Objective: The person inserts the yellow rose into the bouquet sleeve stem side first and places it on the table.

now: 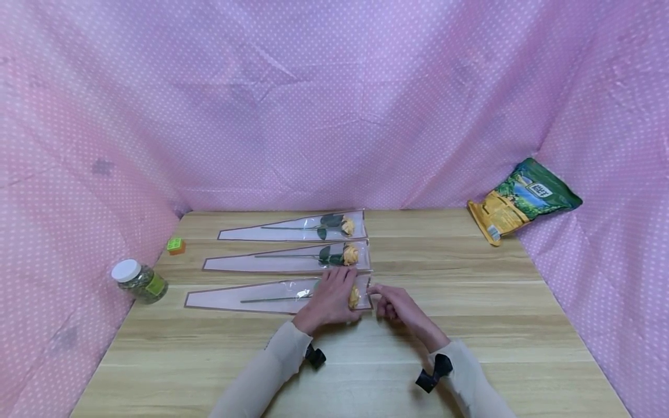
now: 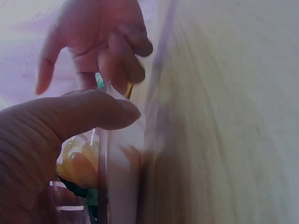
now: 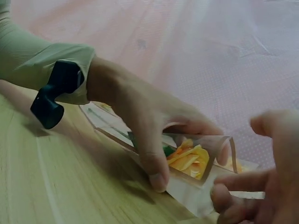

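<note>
An orange-yellow artificial rose point(image 3: 189, 161) lies inside the nearest of three long, tapered clear sleeves point(image 1: 225, 298). My left hand point(image 1: 331, 297) spans this sleeve near the bloom, gripping its sides between thumb and fingers; in the right wrist view its wide end bulges. Beneath that hand the leaves are partly hidden. My right hand point(image 1: 394, 305) is at the wide end with its index finger extended against the edge and other fingers bent. Its thumb stands apart in the right wrist view, and nothing shows held.
Two more sleeved roses, a middle one point(image 1: 351, 254) and a far one point(image 1: 347, 225), lie behind in parallel. At left stand a white-lidded jar point(image 1: 143, 283) and a small green-and-orange block point(image 1: 176, 246). A green-and-yellow bag point(image 1: 525, 197) leans at the back right. Pink dotted cloth point(image 1: 313, 116) hangs around the table.
</note>
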Demonstrator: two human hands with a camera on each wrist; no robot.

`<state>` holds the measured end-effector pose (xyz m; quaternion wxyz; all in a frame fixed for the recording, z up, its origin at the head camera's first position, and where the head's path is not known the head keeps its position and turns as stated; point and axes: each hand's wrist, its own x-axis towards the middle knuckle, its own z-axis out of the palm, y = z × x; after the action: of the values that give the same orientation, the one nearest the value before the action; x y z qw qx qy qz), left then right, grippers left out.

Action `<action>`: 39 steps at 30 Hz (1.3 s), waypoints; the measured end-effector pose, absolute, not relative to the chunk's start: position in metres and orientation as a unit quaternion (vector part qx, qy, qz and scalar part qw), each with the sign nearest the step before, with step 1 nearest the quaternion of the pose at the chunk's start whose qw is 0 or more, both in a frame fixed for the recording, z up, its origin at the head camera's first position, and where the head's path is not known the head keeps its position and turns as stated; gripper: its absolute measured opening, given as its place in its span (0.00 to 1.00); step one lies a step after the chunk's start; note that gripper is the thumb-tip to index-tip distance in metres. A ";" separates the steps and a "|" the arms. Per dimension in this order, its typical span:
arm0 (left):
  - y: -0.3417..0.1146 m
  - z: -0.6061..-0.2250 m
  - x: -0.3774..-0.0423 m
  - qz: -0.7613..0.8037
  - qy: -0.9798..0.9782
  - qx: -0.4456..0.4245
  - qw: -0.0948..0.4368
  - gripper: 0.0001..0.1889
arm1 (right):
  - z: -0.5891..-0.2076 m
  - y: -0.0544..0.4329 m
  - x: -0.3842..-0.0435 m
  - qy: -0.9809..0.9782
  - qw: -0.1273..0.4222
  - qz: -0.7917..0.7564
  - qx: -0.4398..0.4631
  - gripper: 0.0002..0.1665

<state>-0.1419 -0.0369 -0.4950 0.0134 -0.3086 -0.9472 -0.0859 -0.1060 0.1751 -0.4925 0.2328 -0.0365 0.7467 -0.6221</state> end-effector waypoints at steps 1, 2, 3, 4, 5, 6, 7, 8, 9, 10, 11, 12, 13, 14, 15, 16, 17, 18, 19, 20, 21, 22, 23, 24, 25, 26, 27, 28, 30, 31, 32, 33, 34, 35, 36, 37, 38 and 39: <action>-0.037 -0.495 -0.142 -0.085 -0.947 -0.309 0.012 0.53 | -0.493 0.175 -0.106 0.744 0.222 -0.630 -0.015 0.36; -0.037 -0.495 -0.141 -0.085 -0.947 -0.308 0.010 0.53 | -0.494 0.176 -0.106 0.740 0.213 -0.638 0.003 0.37; -0.037 -0.495 -0.141 -0.086 -0.948 -0.307 0.007 0.54 | -0.494 0.176 -0.106 0.737 0.205 -0.644 0.019 0.37; -0.038 -0.495 -0.141 -0.088 -0.948 -0.305 0.004 0.54 | -0.495 0.176 -0.106 0.732 0.201 -0.651 0.027 0.36; -0.038 -0.495 -0.140 -0.090 -0.948 -0.304 0.002 0.55 | -0.495 0.176 -0.106 0.729 0.197 -0.655 0.029 0.35; -0.038 -0.495 -0.140 -0.090 -0.949 -0.303 0.000 0.55 | -0.496 0.176 -0.106 0.731 0.195 -0.654 0.023 0.35; -0.038 -0.495 -0.140 -0.091 -0.949 -0.303 0.000 0.56 | -0.496 0.176 -0.105 0.732 0.193 -0.653 0.017 0.33; -0.038 -0.495 -0.140 -0.092 -0.949 -0.302 0.000 0.56 | -0.496 0.176 -0.104 0.735 0.191 -0.650 0.007 0.32; -0.039 -0.495 -0.139 -0.092 -0.949 -0.300 -0.002 0.56 | -0.496 0.176 -0.104 0.738 0.189 -0.647 -0.003 0.30; -0.039 -0.495 -0.139 -0.093 -0.950 -0.299 -0.004 0.57 | -0.496 0.175 -0.103 0.742 0.187 -0.643 -0.013 0.28; -0.039 -0.495 -0.139 -0.094 -0.950 -0.298 -0.005 0.57 | -0.496 0.174 -0.102 0.747 0.185 -0.638 -0.024 0.27; -0.039 -0.495 -0.139 -0.096 -0.950 -0.297 -0.005 0.57 | -0.496 0.173 -0.101 0.752 0.184 -0.633 -0.033 0.25; -0.039 -0.495 -0.139 -0.097 -0.950 -0.296 -0.006 0.57 | -0.495 0.172 -0.100 0.757 0.182 -0.627 -0.038 0.24; -0.040 -0.495 -0.138 -0.098 -0.950 -0.296 -0.007 0.57 | -0.495 0.171 -0.100 0.763 0.180 -0.619 -0.044 0.23; -0.040 -0.495 -0.138 -0.098 -0.950 -0.296 -0.007 0.58 | -0.495 0.169 -0.099 0.769 0.178 -0.613 -0.048 0.22; -0.040 -0.494 -0.138 -0.098 -0.950 -0.297 -0.006 0.58 | -0.495 0.168 -0.099 0.774 0.176 -0.607 -0.051 0.21; -0.040 -0.495 -0.137 -0.096 -0.949 -0.299 -0.002 0.57 | -0.496 0.168 -0.099 0.778 0.173 -0.601 -0.056 0.20; -0.040 -0.494 -0.136 -0.093 -0.949 -0.301 0.002 0.57 | -0.496 0.167 -0.098 0.780 0.170 -0.600 -0.058 0.19; -0.040 -0.494 -0.136 -0.092 -0.949 -0.301 0.005 0.57 | -0.493 0.165 -0.097 0.782 0.167 -0.597 -0.058 0.18; -0.041 -0.494 -0.135 -0.090 -0.949 -0.302 0.008 0.57 | -0.494 0.165 -0.097 0.783 0.161 -0.597 -0.059 0.17; -0.041 -0.494 -0.135 -0.090 -0.949 -0.303 0.010 0.57 | -0.496 0.164 -0.097 0.782 0.155 -0.600 -0.062 0.16; -0.042 -0.493 -0.134 -0.090 -0.949 -0.303 0.012 0.57 | -0.497 0.164 -0.097 0.781 0.149 -0.603 -0.064 0.15; -0.042 -0.492 -0.134 -0.092 -0.948 -0.304 0.014 0.57 | -0.497 0.163 -0.096 0.780 0.143 -0.606 -0.065 0.14; -0.044 -0.491 -0.133 -0.096 -0.948 -0.303 0.014 0.57 | -0.498 0.163 -0.096 0.779 0.138 -0.608 -0.066 0.14; -0.045 -0.490 -0.133 -0.100 -0.948 -0.302 0.012 0.57 | -0.498 0.163 -0.096 0.781 0.133 -0.607 -0.066 0.13; -0.047 -0.489 -0.132 -0.104 -0.948 -0.301 0.011 0.57 | -0.502 0.164 -0.097 0.781 0.128 -0.607 -0.068 0.13; -0.049 -0.488 -0.132 -0.109 -0.948 -0.300 0.009 0.57 | -0.502 0.164 -0.097 0.781 0.127 -0.608 -0.068 0.14; -0.052 -0.488 -0.131 -0.115 -0.947 -0.298 0.007 0.57 | -0.502 0.164 -0.097 0.783 0.126 -0.605 -0.067 0.13; -0.058 -0.487 -0.129 -0.124 -0.948 -0.294 -0.002 0.57 | -0.502 0.165 -0.097 0.788 0.127 -0.599 -0.063 0.13; -0.061 -0.487 -0.128 -0.128 -0.948 -0.292 -0.010 0.57 | -0.502 0.166 -0.097 0.790 0.127 -0.596 -0.059 0.13; -0.063 -0.487 -0.127 -0.133 -0.947 -0.291 -0.020 0.58 | -0.502 0.166 -0.097 0.793 0.129 -0.593 -0.055 0.13; -0.066 -0.488 -0.126 -0.139 -0.946 -0.290 -0.032 0.58 | -0.502 0.167 -0.097 0.796 0.130 -0.590 -0.051 0.12; -0.068 -0.488 -0.125 -0.143 -0.945 -0.290 -0.044 0.59 | -0.502 0.168 -0.098 0.799 0.129 -0.585 -0.047 0.12; -0.070 -0.489 -0.124 -0.145 -0.945 -0.288 -0.060 0.59 | -0.503 0.169 -0.098 0.802 0.131 -0.581 -0.042 0.12; -0.072 -0.491 -0.123 -0.146 -0.944 -0.286 -0.076 0.60 | -0.503 0.169 -0.098 0.805 0.131 -0.578 -0.037 0.11; -0.074 -0.492 -0.123 -0.147 -0.943 -0.285 -0.088 0.60 | -0.503 0.170 -0.099 0.806 0.132 -0.575 -0.035 0.11; -0.075 -0.493 -0.122 -0.149 -0.942 -0.283 -0.098 0.60 | -0.503 0.170 -0.099 0.807 0.133 -0.574 -0.034 0.11; -0.075 -0.494 -0.122 -0.149 -0.942 -0.281 -0.107 0.60 | -0.503 0.170 -0.100 0.808 0.134 -0.573 -0.033 0.11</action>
<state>-0.1215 -0.0753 -0.4941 -0.1069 -0.2806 -0.9421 -0.1491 -0.0996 0.1703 -0.5034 0.1341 -0.0330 0.8076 -0.5734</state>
